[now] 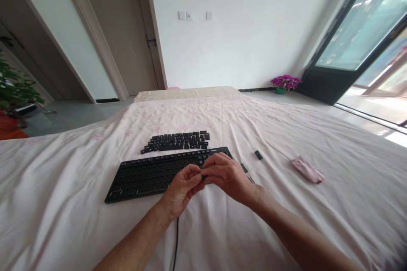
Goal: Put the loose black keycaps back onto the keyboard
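A black keyboard point(143, 178) lies at a slant on the pink cloth, most of its main area stripped of keycaps, with caps still on its top row. Just beyond it, loose black keycaps point(178, 140) are set out in rows. Over the keyboard's near right part, my left hand point(182, 188) and my right hand point(224, 173) meet with fingertips pinched together. A tiny dark thing shows between them, mostly hidden by the fingers. Beside my right wrist a dark flat object with a thin rod point(251, 178) sticks out, partly covered.
A small black piece point(258, 155) lies right of the keyboard, and farther right is a pink pouch point(307, 169) with a cord. A black cable point(176, 241) runs toward me under my left hand. The patterned cloth point(270, 228) is wrinkled. Purple flowers point(285, 82) stand by the wall.
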Available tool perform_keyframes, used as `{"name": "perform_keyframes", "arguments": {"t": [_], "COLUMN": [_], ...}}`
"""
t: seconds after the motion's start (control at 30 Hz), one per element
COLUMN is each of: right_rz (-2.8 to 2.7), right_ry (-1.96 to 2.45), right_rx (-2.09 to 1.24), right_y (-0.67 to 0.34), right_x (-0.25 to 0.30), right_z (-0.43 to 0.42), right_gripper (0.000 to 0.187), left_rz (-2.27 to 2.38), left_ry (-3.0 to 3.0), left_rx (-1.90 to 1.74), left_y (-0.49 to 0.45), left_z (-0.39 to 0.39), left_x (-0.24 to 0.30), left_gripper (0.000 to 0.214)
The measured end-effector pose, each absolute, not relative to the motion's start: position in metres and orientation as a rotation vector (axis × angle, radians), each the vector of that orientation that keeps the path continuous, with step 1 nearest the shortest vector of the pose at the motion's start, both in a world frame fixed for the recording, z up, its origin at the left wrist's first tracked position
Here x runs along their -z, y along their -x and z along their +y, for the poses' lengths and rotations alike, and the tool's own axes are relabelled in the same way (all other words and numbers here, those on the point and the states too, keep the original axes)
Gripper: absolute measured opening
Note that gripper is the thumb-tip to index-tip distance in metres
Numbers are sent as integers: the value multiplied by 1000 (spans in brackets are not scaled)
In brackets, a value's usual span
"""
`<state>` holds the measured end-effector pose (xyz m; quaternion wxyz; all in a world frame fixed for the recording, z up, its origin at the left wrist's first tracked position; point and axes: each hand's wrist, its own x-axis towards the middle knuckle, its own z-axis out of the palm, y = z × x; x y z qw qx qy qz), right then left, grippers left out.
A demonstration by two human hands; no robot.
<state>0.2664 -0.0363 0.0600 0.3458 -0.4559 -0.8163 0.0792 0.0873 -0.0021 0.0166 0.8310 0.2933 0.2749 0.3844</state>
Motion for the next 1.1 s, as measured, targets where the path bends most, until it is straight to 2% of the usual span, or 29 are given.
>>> {"name": "perform_keyframes", "arguments": {"t": [0.13,0.27,0.8,1.1], "right_rz": [-2014,-1840,-2038,-1960], "right_ry": [1224,1266,1450,1331], "right_rx": [-211,-185,43,11], "right_y": [-265,-259,-249,-246], "right_x": [-58,-53,-59,-51], "right_z": [-35,-39,-52,-49], "right_gripper": [21,16,23,24], "left_rz": [570,506,506,488], "left_ry": [-573,-521,-505,-425], "left_rx": [-893,-948,-950,-1000], "left_y": [-89,-91,-94,-97], "left_z": [-1,-3,-8,-13], "left_x": [-14,-13,-11,-9], "left_gripper": [32,30,30,30]}}
